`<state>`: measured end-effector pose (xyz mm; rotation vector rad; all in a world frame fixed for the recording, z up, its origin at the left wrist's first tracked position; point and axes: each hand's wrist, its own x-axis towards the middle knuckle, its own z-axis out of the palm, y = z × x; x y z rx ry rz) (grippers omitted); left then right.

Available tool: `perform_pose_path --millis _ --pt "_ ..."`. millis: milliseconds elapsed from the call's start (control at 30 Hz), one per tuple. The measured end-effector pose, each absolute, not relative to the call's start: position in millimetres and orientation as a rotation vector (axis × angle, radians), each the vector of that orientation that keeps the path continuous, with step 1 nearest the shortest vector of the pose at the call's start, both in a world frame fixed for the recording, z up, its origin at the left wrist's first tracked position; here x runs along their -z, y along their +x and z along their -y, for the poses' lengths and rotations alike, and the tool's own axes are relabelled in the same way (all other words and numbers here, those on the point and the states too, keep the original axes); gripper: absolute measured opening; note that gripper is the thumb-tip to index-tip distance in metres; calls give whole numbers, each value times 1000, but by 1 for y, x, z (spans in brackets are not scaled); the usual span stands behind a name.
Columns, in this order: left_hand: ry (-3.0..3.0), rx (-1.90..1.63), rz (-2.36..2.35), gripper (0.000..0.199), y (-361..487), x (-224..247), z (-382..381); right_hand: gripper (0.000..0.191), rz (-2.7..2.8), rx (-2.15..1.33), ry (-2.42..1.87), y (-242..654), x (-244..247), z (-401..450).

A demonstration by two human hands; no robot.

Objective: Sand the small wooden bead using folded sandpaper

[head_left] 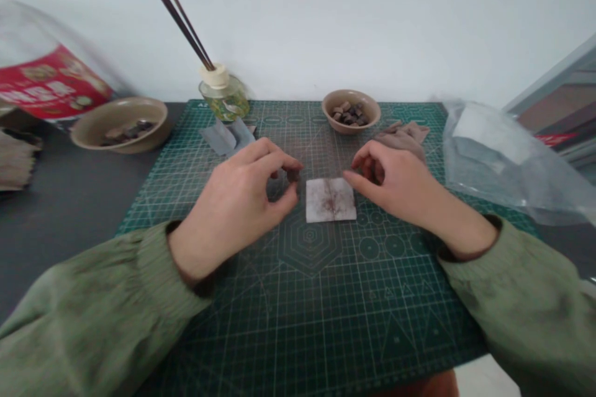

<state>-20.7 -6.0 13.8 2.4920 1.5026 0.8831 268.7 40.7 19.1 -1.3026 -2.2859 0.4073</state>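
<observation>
Between the thumb and fingertips of my left hand [242, 195] is a small dark brown block [292, 174], partly covered by the fingers. It is held just left of a white square pad [321, 207] smudged with brown dust. My right hand [393, 182] hovers at the pad's upper right corner. Its thumb is stretched out and its other fingers are loosely curled, with a gap between them and nothing visible inside. Beyond the right hand sits a bowl [328, 118] of small brown blocks. A crumpled brownish cloth [410, 136] lies partly hidden behind that hand.
A green cutting mat [298, 316] covers the table. Grey folded sandpaper sheets [218, 138] lie behind my left hand, beside a reed diffuser [226, 99]. Left stands a larger bowl [156, 114] near a red-and-clear bag [51, 83]. A clear plastic bag [493, 167] lies right.
</observation>
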Motion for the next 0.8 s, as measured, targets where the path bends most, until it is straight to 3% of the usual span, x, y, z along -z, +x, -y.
perform_pose_path --millis 100,333,600,800 --pt "2553 -709 -1568 25 -23 -10 4 37 2362 -424 -1322 269 -16 -42" --pt "2641 -691 -1242 39 -16 -13 9 30 2333 -545 -1265 270 -16 -43" --pt "2540 -795 -1109 39 -12 -13 10 44 2050 -1162 -1043 270 -25 -45" --pt "2059 -1074 -1273 18 -10 -13 13 41 1897 -889 -884 268 -29 -37"
